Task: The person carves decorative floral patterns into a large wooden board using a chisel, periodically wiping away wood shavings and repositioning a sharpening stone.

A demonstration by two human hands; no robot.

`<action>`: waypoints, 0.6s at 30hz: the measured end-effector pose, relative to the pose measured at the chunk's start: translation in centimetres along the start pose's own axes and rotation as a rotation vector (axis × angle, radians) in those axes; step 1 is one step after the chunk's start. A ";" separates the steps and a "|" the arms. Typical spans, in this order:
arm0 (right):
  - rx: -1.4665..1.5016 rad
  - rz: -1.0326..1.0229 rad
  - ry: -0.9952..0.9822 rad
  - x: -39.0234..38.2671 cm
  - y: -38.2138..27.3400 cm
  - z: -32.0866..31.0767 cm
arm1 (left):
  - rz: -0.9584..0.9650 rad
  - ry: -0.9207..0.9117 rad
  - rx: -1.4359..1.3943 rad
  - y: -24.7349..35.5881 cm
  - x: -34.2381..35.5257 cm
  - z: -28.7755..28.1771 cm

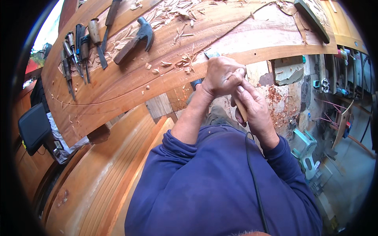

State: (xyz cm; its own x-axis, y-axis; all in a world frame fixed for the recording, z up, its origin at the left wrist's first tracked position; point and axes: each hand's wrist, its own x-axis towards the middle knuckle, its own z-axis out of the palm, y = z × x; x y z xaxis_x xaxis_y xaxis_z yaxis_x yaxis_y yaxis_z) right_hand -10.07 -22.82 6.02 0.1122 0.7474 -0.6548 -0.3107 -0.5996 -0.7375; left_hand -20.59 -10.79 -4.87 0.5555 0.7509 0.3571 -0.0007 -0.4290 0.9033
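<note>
My left hand (pixel 223 76) is closed around a chisel near its metal blade (pixel 212 54), which points away from me at the edge of the wooden workpiece (pixel 90 118). Just below it, my right hand (pixel 252 108) grips the pale wooden handle (pixel 241 110) of that chisel. On the workpiece, to the upper left, lie a claw hammer (pixel 136 39) and several chisels and gouges (pixel 76 53) among curly shavings (pixel 157 21). A long dark curved line runs across the carved surface.
A dark bar-shaped tool (pixel 313 21) lies at the board's right end. A pale green plastic stool (pixel 305 151) stands low right, beside racks (pixel 350 70). Wooden panels (pixel 94 169) lean at lower left, near a black padded object (pixel 33 128). A dark cord hangs over my blue top.
</note>
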 end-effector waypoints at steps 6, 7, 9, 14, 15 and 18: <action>-0.078 -0.012 -0.008 1.4 -0.2 -1.8 | 0.014 0.018 0.094 -0.6 1.1 0.7; -0.114 0.000 0.006 1.4 -0.9 -1.7 | 0.002 0.012 0.125 -0.7 1.2 0.7; -0.412 -0.150 -0.088 2.1 -2.6 -2.6 | 0.112 0.161 0.103 -0.7 1.7 1.0; -0.393 -0.345 -0.071 -0.7 -3.4 -2.1 | 0.442 0.442 0.229 4.3 3.4 -1.7; -0.246 -0.316 -0.075 -1.5 -3.2 -2.4 | 0.428 0.354 0.345 4.4 2.6 -1.9; -0.116 -0.288 0.096 -2.1 -0.5 -3.9 | 0.267 -0.014 0.540 2.9 -0.6 -3.6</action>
State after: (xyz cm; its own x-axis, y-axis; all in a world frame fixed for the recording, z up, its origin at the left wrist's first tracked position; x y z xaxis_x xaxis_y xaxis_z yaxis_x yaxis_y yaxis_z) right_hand -6.47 -25.16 7.14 0.2701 0.8639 -0.4250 -0.1444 -0.4001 -0.9050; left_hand -23.92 -10.67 -1.67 0.6054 0.5766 0.5486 0.2786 -0.7992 0.5326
